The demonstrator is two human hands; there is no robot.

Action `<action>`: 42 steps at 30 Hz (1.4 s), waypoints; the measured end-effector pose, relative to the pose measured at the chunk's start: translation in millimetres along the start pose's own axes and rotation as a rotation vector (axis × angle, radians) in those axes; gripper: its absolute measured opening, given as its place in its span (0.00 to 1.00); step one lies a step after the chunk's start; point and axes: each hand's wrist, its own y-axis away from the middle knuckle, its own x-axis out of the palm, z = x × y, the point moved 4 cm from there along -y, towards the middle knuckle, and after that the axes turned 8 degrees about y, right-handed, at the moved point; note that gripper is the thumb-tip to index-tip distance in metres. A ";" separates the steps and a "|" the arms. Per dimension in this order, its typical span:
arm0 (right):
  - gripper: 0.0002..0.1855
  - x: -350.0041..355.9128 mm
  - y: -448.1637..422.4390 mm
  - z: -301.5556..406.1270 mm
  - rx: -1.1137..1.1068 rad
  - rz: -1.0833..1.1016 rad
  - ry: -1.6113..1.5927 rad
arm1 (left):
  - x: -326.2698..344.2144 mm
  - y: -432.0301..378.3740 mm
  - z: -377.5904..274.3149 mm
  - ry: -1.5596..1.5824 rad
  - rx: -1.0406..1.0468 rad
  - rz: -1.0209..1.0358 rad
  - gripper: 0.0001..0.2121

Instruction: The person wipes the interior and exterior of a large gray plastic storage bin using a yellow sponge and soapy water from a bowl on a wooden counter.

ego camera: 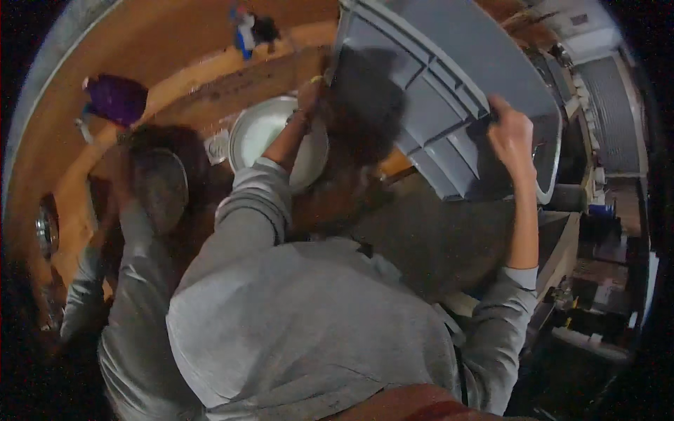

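Note:
A large grey plastic crate (458,47) is tilted up in front of me, its ribbed face partly turned toward me. My right hand (511,134) grips a raised edge on the crate's right part. At the crate's left edge my left hand (311,96) is closed, blurred and in shadow, with a band at the wrist. Below my left forearm stands a round whitish basin (255,134), partly covered by the arm. Dark shadow hides much of the surface between basin and crate.
On the left, another person's grey sleeve (139,252) reaches toward a purple item (117,100), perhaps cloth. A dark round vessel (166,189) is beside that arm. A blue, white and black object (250,31) lies on the orange-brown surface (174,47). A metal fitting (45,231) shows far left.

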 end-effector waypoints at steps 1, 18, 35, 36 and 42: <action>0.20 2.5 -2.0 7.4 0.006 0.007 -0.013 | -0.5 7.9 23.1 -0.122 0.089 -0.017 0.18; 0.23 11.2 -22.6 20.9 0.129 0.073 -0.135 | -46.2 121.4 43.9 -0.593 0.003 0.306 0.25; 0.15 2.6 -17.8 48.0 0.131 0.087 0.044 | -6.7 168.3 171.6 -0.936 -0.137 0.542 0.32; 0.15 0.6 -11.0 44.6 0.157 0.110 0.036 | -9.2 163.0 158.5 -0.854 -0.185 0.536 0.32; 0.18 -8.4 27.9 28.0 0.244 0.193 -0.140 | -19.4 165.2 100.3 -0.642 -0.238 0.404 0.30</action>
